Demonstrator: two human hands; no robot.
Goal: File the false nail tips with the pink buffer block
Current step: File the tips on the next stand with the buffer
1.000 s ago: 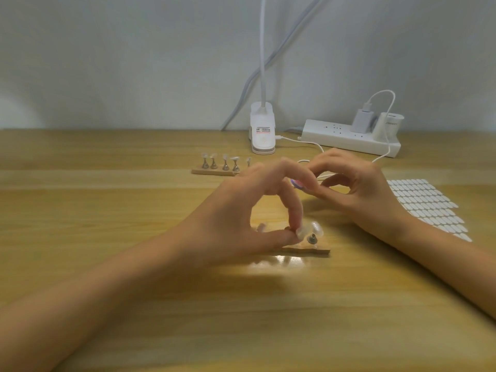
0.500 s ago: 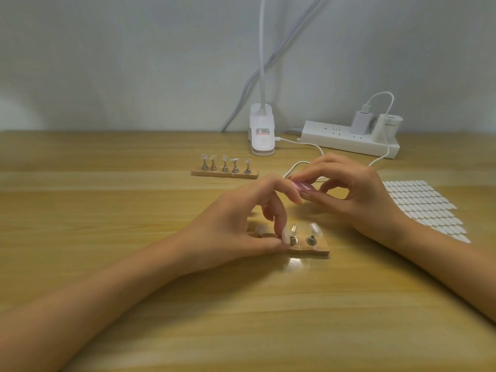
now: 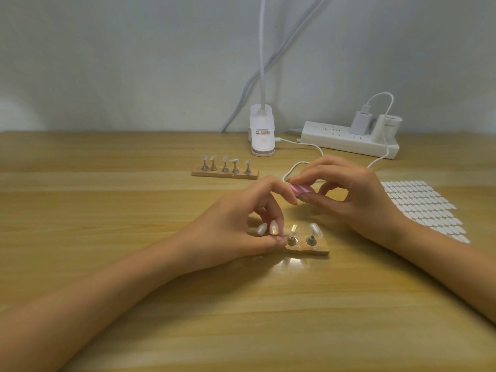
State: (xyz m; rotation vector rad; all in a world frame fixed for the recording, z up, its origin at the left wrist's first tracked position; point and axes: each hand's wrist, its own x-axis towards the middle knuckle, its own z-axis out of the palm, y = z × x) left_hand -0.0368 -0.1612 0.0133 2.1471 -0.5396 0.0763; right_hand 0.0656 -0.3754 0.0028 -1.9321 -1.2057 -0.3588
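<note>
**A:** Where is the small pink buffer block (image 3: pixel 302 189)?

**B:** It is pinched between the thumb and fingertips of the person's right hand (image 3: pixel 354 200), held up off the pale wooden bench (image 3: pixel 107 210). Its long axis runs roughly left to right. The rounded end points at the left forefinger, which almost touches it.

**A:** And the pearly false nail tips (image 3: pixel 314 229)?

**B:** They stand on metal pegs in the near wooden stand (image 3: pixel 316 249), lower than the block and closer to the person. The left hand (image 3: pixel 236 221) curls over the stand's left part, with the thumb and a finger closed on it. Whether they also pinch a tip there cannot be made out.

**A:** So which way would the stroke go?

**B:** Probably down and toward the person. The two tips at the stand's right end are uncovered and lie nearest the right hand, so that hand has the shorter path.
</note>
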